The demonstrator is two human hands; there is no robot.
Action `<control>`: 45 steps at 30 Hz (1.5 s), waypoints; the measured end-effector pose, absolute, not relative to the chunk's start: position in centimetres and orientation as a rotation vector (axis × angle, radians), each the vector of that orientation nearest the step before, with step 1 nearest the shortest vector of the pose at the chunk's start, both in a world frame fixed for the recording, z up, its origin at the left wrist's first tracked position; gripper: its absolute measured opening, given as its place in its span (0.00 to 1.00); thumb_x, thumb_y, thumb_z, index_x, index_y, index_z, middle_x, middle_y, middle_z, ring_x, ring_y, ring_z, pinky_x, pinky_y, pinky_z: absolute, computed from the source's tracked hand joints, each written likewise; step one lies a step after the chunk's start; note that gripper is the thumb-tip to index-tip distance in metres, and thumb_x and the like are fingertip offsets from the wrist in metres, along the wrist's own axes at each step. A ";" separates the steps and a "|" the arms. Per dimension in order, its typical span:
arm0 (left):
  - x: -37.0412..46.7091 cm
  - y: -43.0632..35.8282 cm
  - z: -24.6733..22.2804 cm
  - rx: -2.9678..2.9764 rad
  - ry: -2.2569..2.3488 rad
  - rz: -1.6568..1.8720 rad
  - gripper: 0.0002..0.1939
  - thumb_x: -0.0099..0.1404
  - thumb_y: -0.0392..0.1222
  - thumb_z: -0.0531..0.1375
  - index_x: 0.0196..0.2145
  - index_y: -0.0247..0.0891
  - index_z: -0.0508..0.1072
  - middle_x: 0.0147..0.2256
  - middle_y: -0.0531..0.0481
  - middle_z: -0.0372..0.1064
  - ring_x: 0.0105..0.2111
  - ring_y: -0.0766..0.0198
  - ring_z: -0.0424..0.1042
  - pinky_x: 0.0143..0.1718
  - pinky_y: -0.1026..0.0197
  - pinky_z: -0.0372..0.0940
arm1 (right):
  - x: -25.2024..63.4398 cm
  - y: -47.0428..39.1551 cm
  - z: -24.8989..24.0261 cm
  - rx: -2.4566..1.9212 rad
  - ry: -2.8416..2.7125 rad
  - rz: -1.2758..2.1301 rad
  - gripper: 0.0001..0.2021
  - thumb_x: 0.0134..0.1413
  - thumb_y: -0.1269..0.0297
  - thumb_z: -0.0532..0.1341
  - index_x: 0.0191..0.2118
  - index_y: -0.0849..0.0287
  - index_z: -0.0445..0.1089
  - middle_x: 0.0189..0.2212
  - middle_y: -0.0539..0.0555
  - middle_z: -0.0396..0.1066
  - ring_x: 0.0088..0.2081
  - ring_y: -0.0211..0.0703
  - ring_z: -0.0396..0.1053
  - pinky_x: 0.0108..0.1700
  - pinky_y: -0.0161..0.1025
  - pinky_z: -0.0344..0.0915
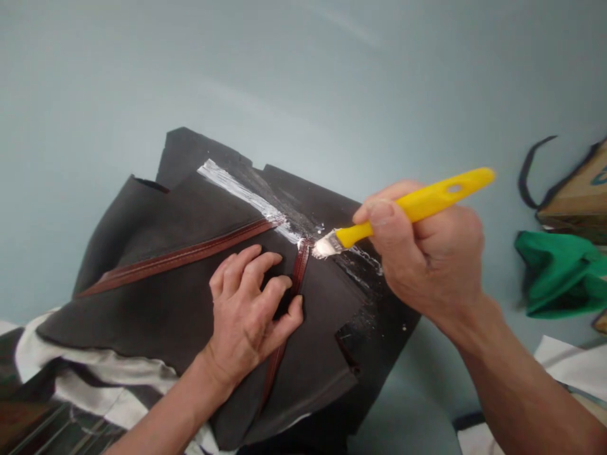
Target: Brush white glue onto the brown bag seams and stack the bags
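Observation:
My right hand (429, 256) grips a paintbrush (448, 194) by its yellow handle. White paste coats the bristles, which touch the dark material at the upper end of a short reddish-brown stitched strip (300, 268). My left hand (251, 309) lies with fingers spread on the dark grey leather-like piece (161, 322), its fingertips beside that strip. Another reddish-brown strip (183, 256) crosses the piece to the left. A white paste streak (237, 189) runs along the piece's upper edge. Underneath lies a dark board (303, 188) with white smears.
Pale blue-green tabletop (284, 76) surrounds the work. On the right are a crumpled green cloth (559, 275), a cardboard box (576, 196), a black strap (525, 170) and white sheets (571, 363). Whitish fabric (109, 379) bunches at the lower left.

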State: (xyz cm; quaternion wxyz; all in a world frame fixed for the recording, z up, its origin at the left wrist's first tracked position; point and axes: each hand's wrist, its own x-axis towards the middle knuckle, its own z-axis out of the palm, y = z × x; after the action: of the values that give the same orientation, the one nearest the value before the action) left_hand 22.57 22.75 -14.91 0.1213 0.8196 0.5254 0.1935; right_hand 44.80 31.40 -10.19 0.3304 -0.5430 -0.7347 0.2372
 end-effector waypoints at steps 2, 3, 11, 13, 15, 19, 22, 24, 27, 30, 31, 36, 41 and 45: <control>22.5 22.7 -15.0 2.396 1.536 0.566 0.07 0.65 0.44 0.66 0.40 0.44 0.74 0.51 0.43 0.77 0.59 0.43 0.70 0.62 0.39 0.60 | 44.3 31.5 -10.2 -1.423 -1.895 0.617 0.18 0.73 0.62 0.56 0.29 0.57 0.73 0.26 0.50 0.77 0.21 0.33 0.67 0.26 0.35 0.63; 22.5 22.7 -15.0 2.398 1.535 0.569 0.07 0.65 0.44 0.66 0.40 0.44 0.74 0.51 0.43 0.77 0.60 0.43 0.70 0.62 0.39 0.60 | 43.9 31.6 -10.4 -1.407 -1.896 0.624 0.18 0.73 0.62 0.56 0.29 0.57 0.73 0.26 0.50 0.77 0.22 0.33 0.68 0.26 0.35 0.63; 22.5 22.8 -15.2 2.413 1.530 0.593 0.06 0.66 0.45 0.65 0.40 0.44 0.73 0.51 0.45 0.77 0.60 0.45 0.70 0.63 0.41 0.59 | 42.8 31.8 -11.8 -1.391 -1.941 0.557 0.14 0.71 0.61 0.58 0.31 0.54 0.73 0.31 0.53 0.80 0.25 0.38 0.70 0.28 0.38 0.64; 22.5 22.8 -15.2 2.413 1.526 0.595 0.06 0.66 0.45 0.65 0.40 0.44 0.73 0.51 0.45 0.77 0.60 0.45 0.70 0.63 0.41 0.59 | 43.1 31.6 -11.2 -1.399 -1.997 0.517 0.14 0.71 0.60 0.58 0.31 0.54 0.72 0.28 0.52 0.78 0.24 0.38 0.68 0.26 0.38 0.61; 22.5 22.8 -15.2 2.419 1.513 0.590 0.07 0.66 0.45 0.66 0.40 0.43 0.73 0.51 0.44 0.76 0.60 0.44 0.70 0.63 0.41 0.59 | 42.9 31.5 -10.7 -1.404 -2.025 0.497 0.15 0.72 0.60 0.57 0.31 0.54 0.72 0.26 0.52 0.77 0.24 0.38 0.68 0.26 0.39 0.60; 22.4 22.7 -15.4 2.440 1.507 0.597 0.08 0.67 0.45 0.65 0.41 0.44 0.72 0.52 0.45 0.76 0.60 0.45 0.69 0.63 0.40 0.60 | 41.9 31.8 -10.9 -1.383 -2.083 0.439 0.17 0.74 0.59 0.54 0.32 0.57 0.71 0.26 0.52 0.76 0.23 0.37 0.65 0.27 0.38 0.58; 22.4 22.7 -15.5 2.443 1.514 0.602 0.08 0.67 0.45 0.66 0.41 0.44 0.72 0.52 0.45 0.76 0.60 0.46 0.69 0.63 0.40 0.60 | 41.7 32.3 -11.3 -1.350 -2.154 0.325 0.20 0.75 0.56 0.51 0.34 0.58 0.72 0.25 0.51 0.75 0.21 0.36 0.63 0.26 0.38 0.55; 22.4 22.7 -15.6 2.436 1.514 0.607 0.08 0.66 0.45 0.66 0.41 0.44 0.72 0.52 0.44 0.76 0.60 0.45 0.70 0.63 0.40 0.60 | 41.9 32.5 -11.3 -1.330 -2.175 0.281 0.20 0.76 0.56 0.51 0.34 0.57 0.73 0.25 0.50 0.75 0.22 0.36 0.64 0.26 0.38 0.56; 22.3 22.7 -15.5 2.432 1.507 0.613 0.09 0.66 0.46 0.66 0.41 0.44 0.72 0.52 0.45 0.76 0.60 0.44 0.70 0.63 0.39 0.61 | 42.0 32.4 -11.1 -1.296 -2.198 0.313 0.19 0.76 0.56 0.51 0.35 0.57 0.72 0.26 0.51 0.76 0.23 0.37 0.66 0.26 0.38 0.58; 22.3 22.8 -15.4 2.439 1.499 0.585 0.08 0.67 0.45 0.65 0.42 0.43 0.72 0.52 0.44 0.75 0.60 0.44 0.70 0.63 0.39 0.60 | 42.0 32.1 -10.9 -1.310 -2.153 0.304 0.19 0.75 0.59 0.51 0.33 0.57 0.72 0.27 0.51 0.77 0.23 0.37 0.67 0.26 0.38 0.60; 22.3 22.8 -15.4 2.438 1.499 0.590 0.08 0.67 0.45 0.65 0.41 0.43 0.72 0.52 0.44 0.75 0.60 0.44 0.70 0.64 0.39 0.60 | 42.1 32.0 -10.8 -1.324 -2.124 0.296 0.19 0.75 0.60 0.52 0.33 0.57 0.73 0.26 0.51 0.77 0.23 0.37 0.68 0.26 0.38 0.61; 22.4 22.7 -15.6 2.431 1.519 0.627 0.08 0.66 0.45 0.66 0.40 0.43 0.73 0.51 0.43 0.76 0.60 0.44 0.70 0.63 0.39 0.60 | 42.7 31.0 -10.9 -1.321 -2.061 0.329 0.18 0.75 0.61 0.52 0.34 0.57 0.75 0.29 0.50 0.79 0.26 0.36 0.71 0.29 0.35 0.66; 22.4 22.8 -15.6 2.431 1.504 0.628 0.08 0.65 0.45 0.67 0.40 0.42 0.73 0.51 0.42 0.76 0.59 0.43 0.71 0.63 0.39 0.60 | 43.9 29.8 -11.0 -1.429 -1.817 0.303 0.18 0.72 0.66 0.55 0.28 0.57 0.73 0.30 0.51 0.80 0.23 0.34 0.70 0.24 0.37 0.62; 22.4 22.8 -15.5 2.442 1.510 0.598 0.09 0.65 0.44 0.67 0.40 0.42 0.73 0.51 0.41 0.76 0.60 0.41 0.71 0.62 0.38 0.60 | 44.0 29.1 -11.7 -1.422 -1.816 0.463 0.16 0.71 0.65 0.56 0.30 0.57 0.73 0.28 0.51 0.78 0.22 0.34 0.68 0.24 0.36 0.62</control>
State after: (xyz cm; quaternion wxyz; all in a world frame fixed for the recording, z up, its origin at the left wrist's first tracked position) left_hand 22.39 22.76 -15.50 0.1041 0.8282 0.5119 0.2029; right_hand 43.97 29.13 -11.69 0.3844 -0.5579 -0.7127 0.1818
